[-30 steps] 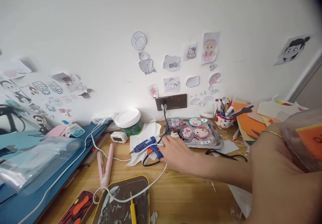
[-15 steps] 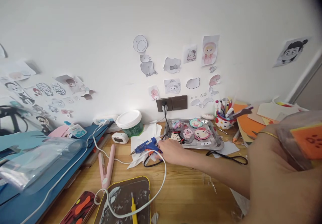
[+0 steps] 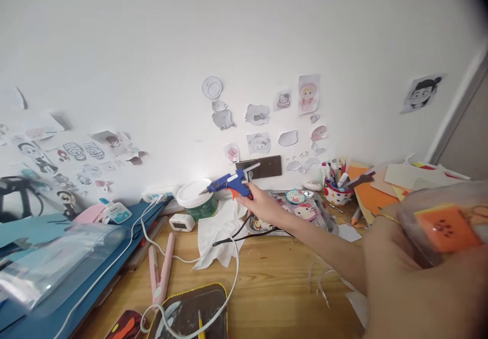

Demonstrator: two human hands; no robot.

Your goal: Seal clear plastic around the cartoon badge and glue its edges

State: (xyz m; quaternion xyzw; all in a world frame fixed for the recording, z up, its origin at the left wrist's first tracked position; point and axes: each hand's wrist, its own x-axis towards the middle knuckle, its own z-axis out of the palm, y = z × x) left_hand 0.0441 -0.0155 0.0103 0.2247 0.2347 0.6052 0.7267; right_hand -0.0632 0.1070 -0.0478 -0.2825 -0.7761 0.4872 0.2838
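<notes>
My right hand (image 3: 265, 206) is wrapped round the handle of a blue glue gun (image 3: 231, 180) with an orange trigger. The gun is raised off the table, its nozzle pointing left in front of a green tub with a white lid (image 3: 198, 199). A pale glue stick (image 3: 251, 167) sticks out at the back. At the near right, my left hand (image 3: 419, 293) grips a blurred clear plastic object (image 3: 423, 189) bearing an orange piece (image 3: 442, 227) with dark dots. My left hand covers part of my right forearm.
Behind my right arm lies a metal tray (image 3: 331, 219) of cartoon pieces. White tissue (image 3: 213, 242), a black cable (image 3: 247, 235), a looping white cord (image 3: 237, 268), a pink hair straightener (image 3: 163, 273) and a brown tray (image 3: 206, 298) lie on the table. A pen pot (image 3: 338, 194) stands rightward.
My right hand has lifted the glue gun from the tissue area, clear of the white cord. The view has tilted up slightly. My left hand still holds the plastic object.
</notes>
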